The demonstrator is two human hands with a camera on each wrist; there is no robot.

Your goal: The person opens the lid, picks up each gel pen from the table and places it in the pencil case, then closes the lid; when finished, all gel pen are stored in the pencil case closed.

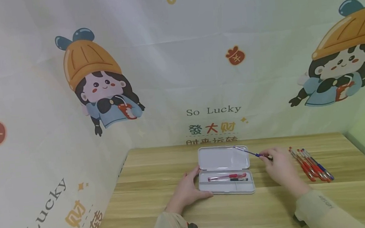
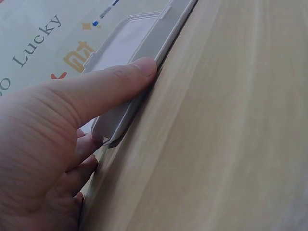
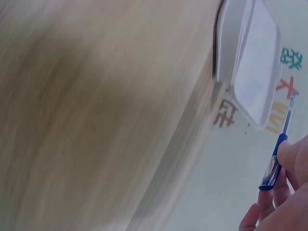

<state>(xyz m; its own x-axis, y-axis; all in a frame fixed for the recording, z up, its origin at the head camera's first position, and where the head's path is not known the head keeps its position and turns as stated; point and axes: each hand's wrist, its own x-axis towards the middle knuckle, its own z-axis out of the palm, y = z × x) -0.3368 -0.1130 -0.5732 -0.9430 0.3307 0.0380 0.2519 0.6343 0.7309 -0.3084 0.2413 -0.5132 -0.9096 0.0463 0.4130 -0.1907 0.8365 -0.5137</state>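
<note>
An open light-grey pencil case (image 1: pixel 220 193) lies on the table, its lid (image 1: pixel 217 158) tipped back toward the wall. My left hand (image 1: pixel 186 191) grips the case's left end, the thumb (image 2: pixel 122 79) along the front side and the fingers around the corner. In the long compartment lie a red pen (image 1: pixel 244 175) and a black pen (image 1: pixel 245 179), side by side. Between thumb and fingertips my right hand (image 1: pixel 281 167) pinches a blue pen (image 3: pixel 276 159) in the air, right of the case. The pen's clear, thin end points left and overlaps the lid in the head view.
Several red and blue pens (image 1: pixel 317 169) lie in a loose bunch on the wooden table (image 1: pixel 155 174), right of my right hand. A printed cloth (image 1: pixel 166 75) hangs behind the table and along both sides. The case has smaller compartments along its front.
</note>
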